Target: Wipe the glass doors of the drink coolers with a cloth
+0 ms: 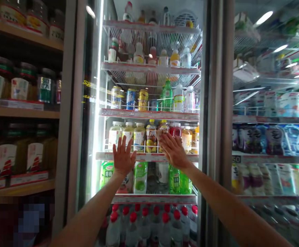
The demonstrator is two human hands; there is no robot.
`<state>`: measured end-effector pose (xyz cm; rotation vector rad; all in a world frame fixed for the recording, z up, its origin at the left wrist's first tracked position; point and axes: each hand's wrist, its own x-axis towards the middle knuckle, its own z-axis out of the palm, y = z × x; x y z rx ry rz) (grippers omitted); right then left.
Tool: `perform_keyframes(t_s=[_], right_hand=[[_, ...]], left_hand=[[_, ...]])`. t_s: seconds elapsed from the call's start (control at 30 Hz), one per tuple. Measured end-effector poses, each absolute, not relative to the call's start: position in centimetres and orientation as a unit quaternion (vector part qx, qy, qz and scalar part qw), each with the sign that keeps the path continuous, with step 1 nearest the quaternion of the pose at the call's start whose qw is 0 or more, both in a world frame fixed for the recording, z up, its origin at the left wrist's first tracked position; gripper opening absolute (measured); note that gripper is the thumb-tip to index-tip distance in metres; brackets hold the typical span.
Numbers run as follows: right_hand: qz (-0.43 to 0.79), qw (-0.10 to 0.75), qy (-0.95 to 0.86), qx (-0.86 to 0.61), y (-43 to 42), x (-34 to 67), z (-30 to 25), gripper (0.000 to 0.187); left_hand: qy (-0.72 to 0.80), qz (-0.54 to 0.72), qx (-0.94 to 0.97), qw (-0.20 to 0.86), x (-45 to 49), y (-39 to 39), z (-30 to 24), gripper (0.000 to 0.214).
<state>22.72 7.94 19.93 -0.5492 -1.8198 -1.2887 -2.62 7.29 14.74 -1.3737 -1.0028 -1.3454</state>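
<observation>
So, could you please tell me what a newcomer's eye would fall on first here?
Probably the left hand and right hand, both bare and raised in front of the lit drinks cooler at the picture's centre. Next might come the bright light strip down the cooler's left side, and the red-capped bottles at the bottom.

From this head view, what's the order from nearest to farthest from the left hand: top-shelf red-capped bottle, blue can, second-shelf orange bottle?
From the left hand:
1. Blue can: above, third shelf down.
2. Orange bottle: higher, toward the right.
3. Red-capped bottle: highest.
</observation>
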Motion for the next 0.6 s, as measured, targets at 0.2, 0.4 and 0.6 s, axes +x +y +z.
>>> perform_keyframes(t_s=[0.2, 0.4, 0.6], right_hand=[[-0.480, 0.624, -0.531, -0.313, 10.3, 25.4, 25.1, 0.046], [-0.509, 0.481, -0.675, -0.232, 8.8, 20.9, 23.3, 0.044], [-0.481, 0.514, -0.649, -0.288, 9.1, 23.8, 23.8, 0.049]], left_hand=[[-0.406, -0.549, -0.557, 0.474, -2.5, 7.2, 14.7, 0.056], [-0.413, -0.534, -0.552, 0.489, -2.7, 7.3, 14.7, 0.057], [-0.413, -0.536, -0.545, 0.495, -2.6, 7.2, 14.7, 0.057]])
